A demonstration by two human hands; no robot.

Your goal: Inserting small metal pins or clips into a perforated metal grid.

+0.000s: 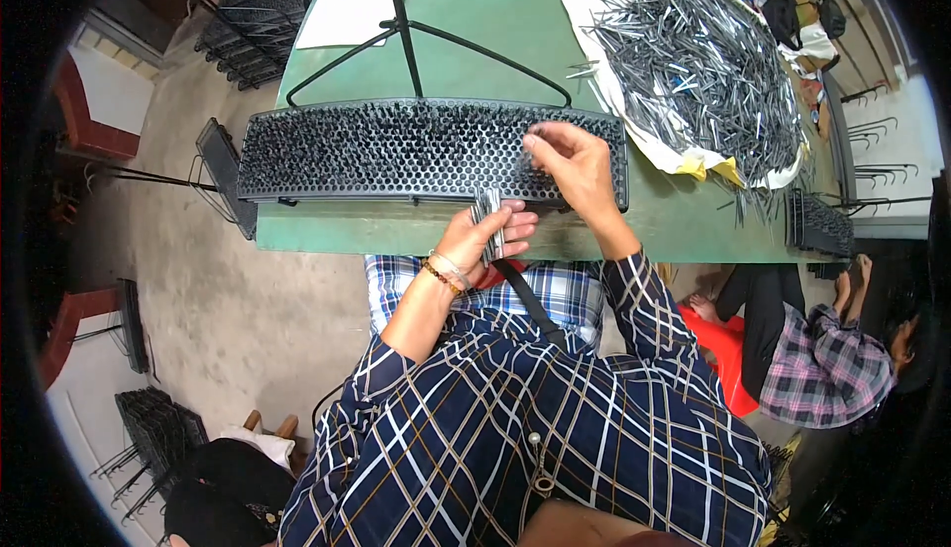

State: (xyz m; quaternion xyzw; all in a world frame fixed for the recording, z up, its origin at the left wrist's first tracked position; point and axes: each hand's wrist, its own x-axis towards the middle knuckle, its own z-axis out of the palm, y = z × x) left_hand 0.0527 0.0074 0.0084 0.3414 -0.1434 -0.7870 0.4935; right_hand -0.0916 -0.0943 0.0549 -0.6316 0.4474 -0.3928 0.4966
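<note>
A long black rack (386,156) full of small round holes lies across the near part of the green table. Dark slim pieces stand in many holes on its left and middle; at the right more holes look bare. Just off the rack's front edge, my left hand (477,238) holds a small bundle of thin grey sticks (489,218) under its thumb. Over the rack's right part is my right hand (580,165), thumb and fingertips pinched together close above the holes. Whatever sits in that pinch is too small or blurred to make out.
Right of the rack, a large heap of grey sticks (703,76) lies on white sacking. A black wire stand (401,27) rises behind the rack; white paper (347,12) is at the far left. Another person (827,364) sits on the right. Stacked racks (263,27) stand on the floor.
</note>
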